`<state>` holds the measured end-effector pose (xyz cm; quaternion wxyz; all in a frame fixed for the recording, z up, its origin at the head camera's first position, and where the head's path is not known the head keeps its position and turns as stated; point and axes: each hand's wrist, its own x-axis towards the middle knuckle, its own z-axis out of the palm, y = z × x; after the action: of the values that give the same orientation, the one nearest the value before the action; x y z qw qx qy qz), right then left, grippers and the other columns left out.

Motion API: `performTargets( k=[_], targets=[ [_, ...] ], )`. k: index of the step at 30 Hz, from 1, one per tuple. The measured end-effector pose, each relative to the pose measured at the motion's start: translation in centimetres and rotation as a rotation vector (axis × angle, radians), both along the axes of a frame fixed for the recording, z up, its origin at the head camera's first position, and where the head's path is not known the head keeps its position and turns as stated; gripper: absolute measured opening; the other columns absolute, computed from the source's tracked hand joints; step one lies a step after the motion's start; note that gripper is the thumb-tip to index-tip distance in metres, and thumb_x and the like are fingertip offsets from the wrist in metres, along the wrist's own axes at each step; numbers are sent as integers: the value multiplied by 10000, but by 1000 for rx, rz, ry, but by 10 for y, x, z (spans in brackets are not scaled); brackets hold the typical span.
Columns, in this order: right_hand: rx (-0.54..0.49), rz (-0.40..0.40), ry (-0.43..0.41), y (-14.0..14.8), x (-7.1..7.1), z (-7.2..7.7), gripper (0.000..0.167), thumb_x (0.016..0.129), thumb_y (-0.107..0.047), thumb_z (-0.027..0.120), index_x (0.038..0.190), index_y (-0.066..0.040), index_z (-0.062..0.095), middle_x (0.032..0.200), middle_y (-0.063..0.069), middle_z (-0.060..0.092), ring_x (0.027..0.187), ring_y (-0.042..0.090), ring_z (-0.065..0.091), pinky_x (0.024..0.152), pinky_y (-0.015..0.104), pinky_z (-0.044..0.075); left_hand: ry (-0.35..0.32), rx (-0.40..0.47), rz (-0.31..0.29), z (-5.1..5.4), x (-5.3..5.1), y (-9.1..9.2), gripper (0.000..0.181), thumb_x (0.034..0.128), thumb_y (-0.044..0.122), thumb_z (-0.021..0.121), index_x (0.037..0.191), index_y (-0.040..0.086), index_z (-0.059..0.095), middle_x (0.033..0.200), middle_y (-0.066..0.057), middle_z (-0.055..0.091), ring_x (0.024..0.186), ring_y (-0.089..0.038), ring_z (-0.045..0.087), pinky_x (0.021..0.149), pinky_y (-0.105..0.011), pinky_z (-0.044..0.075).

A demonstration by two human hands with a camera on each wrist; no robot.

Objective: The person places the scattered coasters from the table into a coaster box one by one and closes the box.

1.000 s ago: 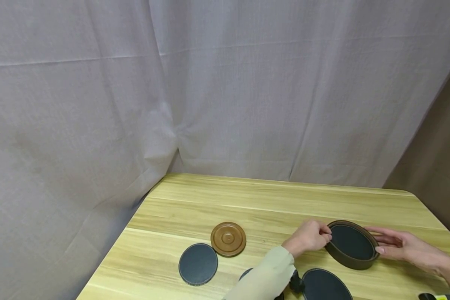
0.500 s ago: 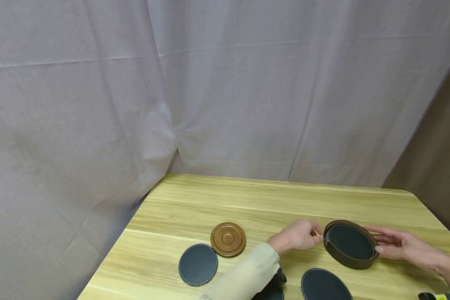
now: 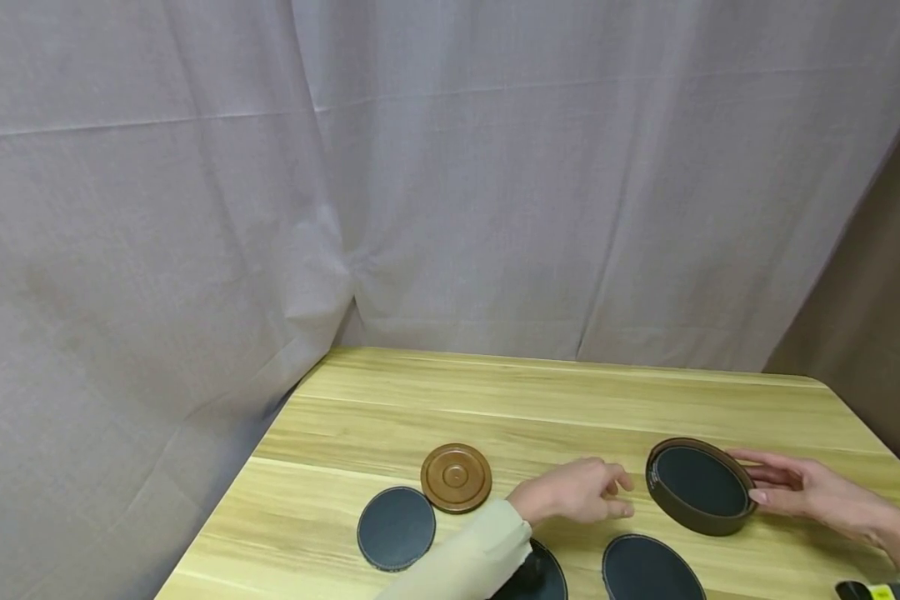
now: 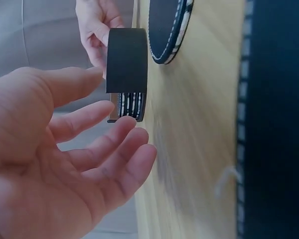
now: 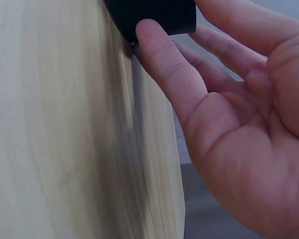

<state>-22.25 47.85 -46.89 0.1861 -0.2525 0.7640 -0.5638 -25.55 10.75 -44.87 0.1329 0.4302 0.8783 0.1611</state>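
Note:
A dark brown round coaster holder [image 3: 701,522] stands at the right of the table, with a black coaster [image 3: 703,481] on top inside it. Through a gap in its wall, the left wrist view shows several stacked coaster edges [image 4: 131,105] with pale stitching. My right hand [image 3: 798,490] grips the holder's right side between thumb and fingers; the right wrist view shows the thumb against its dark wall [image 5: 164,17]. Left of the holder, apart from it, my left hand [image 3: 579,492] hovers with loosely bent fingers and nothing in them.
Black stitched coasters lie loose: one at the left [image 3: 397,529], one partly under my left sleeve [image 3: 546,575], one near the front [image 3: 652,570]. A brown ridged disc [image 3: 456,478] touches the left coaster. Grey cloth [image 3: 457,208] hangs behind the wooden table [image 3: 495,392].
My left hand has let go of the holder's left rim and moved left and slightly toward me, its fingers loosening. The right hand keeps its grip, and the holder has hardly moved.

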Motion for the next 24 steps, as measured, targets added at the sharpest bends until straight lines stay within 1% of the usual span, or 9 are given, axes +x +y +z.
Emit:
performTargets(
  k=[2,5,7,9,12,15,19,22,24],
  targets=[
    [0,2,-10,0,0,0,534,996,88,412,1478,131,186,1371,-245,545,1218,-70,534,896,243,548,15,-6,-5,0,3,-5,358,976,427,581,1298,270,573,1200,113,663,1043,49,598,857,-83,439],
    [-11,8,-12,1,-1,-2,539,996,94,405,1508,57,239,1371,-243,544,1216,-70,535,892,240,549,31,-6,-16,-1,5,-11,346,979,424,577,1290,273,580,1193,125,663,1043,58,597,859,-81,437],
    [-10,2,-7,2,-1,-3,537,995,93,409,1508,42,260,1368,-245,544,1211,-70,538,889,236,549,42,0,-20,-3,7,-14,340,978,422,579,1284,273,586,1188,128,663,1044,61,597,860,-81,438],
    [-1,-9,-4,1,-1,-3,536,995,89,416,1507,37,270,1363,-248,547,1206,-72,540,886,231,548,47,7,-20,-3,8,-18,340,976,417,585,1282,267,587,1186,124,667,1040,59,599,857,-82,440],
    [21,-16,0,0,-1,-1,530,998,74,424,1488,104,222,1358,-248,552,1205,-75,540,887,233,548,44,-1,-14,-3,12,-20,346,969,424,596,1276,266,588,1167,119,669,1020,58,597,839,-80,440],
    [22,-15,9,0,-1,0,526,996,79,424,1485,104,229,1356,-238,559,1207,-73,540,888,230,547,22,-28,-2,-3,17,-20,365,958,446,603,1280,277,578,1134,126,661,997,55,587,819,-79,436],
    [15,-18,18,0,-1,0,519,991,88,425,1484,83,263,1351,-236,564,1203,-78,541,885,218,543,23,-68,28,-2,24,-15,392,947,486,600,1290,301,559,1082,149,641,983,56,560,810,-85,429],
    [13,-16,14,1,0,0,519,993,88,420,1488,77,264,1355,-239,559,1203,-79,540,885,217,542,43,-108,50,-2,29,-10,414,931,520,606,1290,320,558,1054,176,640,1043,60,538,855,-94,425],
    [13,-18,18,1,0,0,520,992,92,420,1488,75,267,1356,-236,559,1204,-78,540,884,218,543,44,-138,58,-2,32,-6,441,917,543,613,1297,328,557,1096,199,636,1113,59,518,901,-104,419]
  ],
)
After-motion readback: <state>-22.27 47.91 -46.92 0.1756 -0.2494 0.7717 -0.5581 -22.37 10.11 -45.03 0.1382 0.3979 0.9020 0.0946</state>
